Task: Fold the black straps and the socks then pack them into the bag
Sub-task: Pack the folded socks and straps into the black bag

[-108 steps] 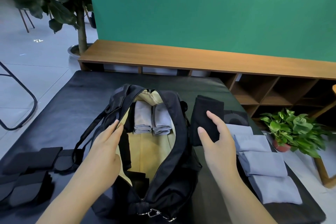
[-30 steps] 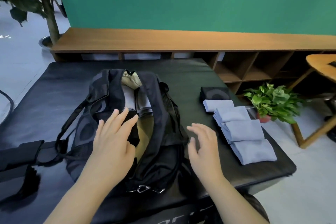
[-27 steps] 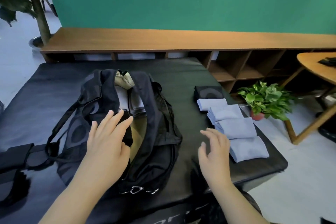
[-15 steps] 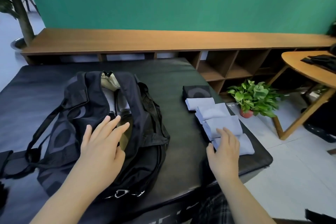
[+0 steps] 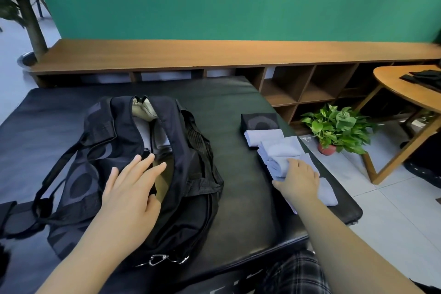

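Right hand has advanced onto the row of folded grey socks at the bench's right edge, grip curling round one (fingertips hidden); left hand rests flat, released, on the open black bag; socks inside too.

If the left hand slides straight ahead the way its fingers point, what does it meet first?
Probably the folded grey socks already packed in the black bag. The left hand lies flat at the opening's near edge, fingers aimed up and right into it; depth inside is unclear.
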`<move>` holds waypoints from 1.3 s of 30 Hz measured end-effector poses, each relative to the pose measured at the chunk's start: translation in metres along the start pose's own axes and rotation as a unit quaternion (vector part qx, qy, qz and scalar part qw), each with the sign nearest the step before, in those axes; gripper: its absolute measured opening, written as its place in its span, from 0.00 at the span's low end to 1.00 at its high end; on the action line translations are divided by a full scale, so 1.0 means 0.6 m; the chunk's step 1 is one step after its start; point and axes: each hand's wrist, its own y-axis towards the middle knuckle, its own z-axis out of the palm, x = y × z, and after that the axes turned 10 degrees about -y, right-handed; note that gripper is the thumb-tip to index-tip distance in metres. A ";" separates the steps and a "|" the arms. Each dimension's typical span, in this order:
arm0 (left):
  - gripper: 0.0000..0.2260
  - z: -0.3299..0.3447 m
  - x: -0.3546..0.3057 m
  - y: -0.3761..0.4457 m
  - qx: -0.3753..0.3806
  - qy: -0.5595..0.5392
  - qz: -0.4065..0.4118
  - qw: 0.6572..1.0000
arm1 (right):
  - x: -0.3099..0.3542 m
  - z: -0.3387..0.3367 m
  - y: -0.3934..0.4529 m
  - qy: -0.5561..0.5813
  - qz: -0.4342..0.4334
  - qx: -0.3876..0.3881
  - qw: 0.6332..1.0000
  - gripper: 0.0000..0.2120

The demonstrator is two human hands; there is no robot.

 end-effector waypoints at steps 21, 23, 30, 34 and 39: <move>0.26 -0.012 0.006 -0.007 -0.005 -0.027 0.002 1.000 | 0.038 0.003 -0.044 0.054 -0.045 -0.116 0.991 0.15; 0.26 -0.013 0.005 -0.007 -0.004 -0.029 0.001 1.000 | 0.047 0.010 -0.061 0.088 -0.082 -0.148 0.982 0.19; 0.26 -0.018 0.007 -0.012 0.001 -0.023 -0.014 1.000 | 0.079 0.028 -0.120 0.103 -0.163 -0.205 0.960 0.22; 0.26 -0.022 0.006 -0.013 0.002 -0.027 -0.025 0.999 | 0.091 0.039 -0.138 0.181 -0.245 -0.166 0.938 0.24; 0.26 -0.028 0.003 -0.015 0.006 -0.039 -0.034 0.999 | 0.086 0.037 -0.144 0.261 -0.289 -0.080 0.918 0.23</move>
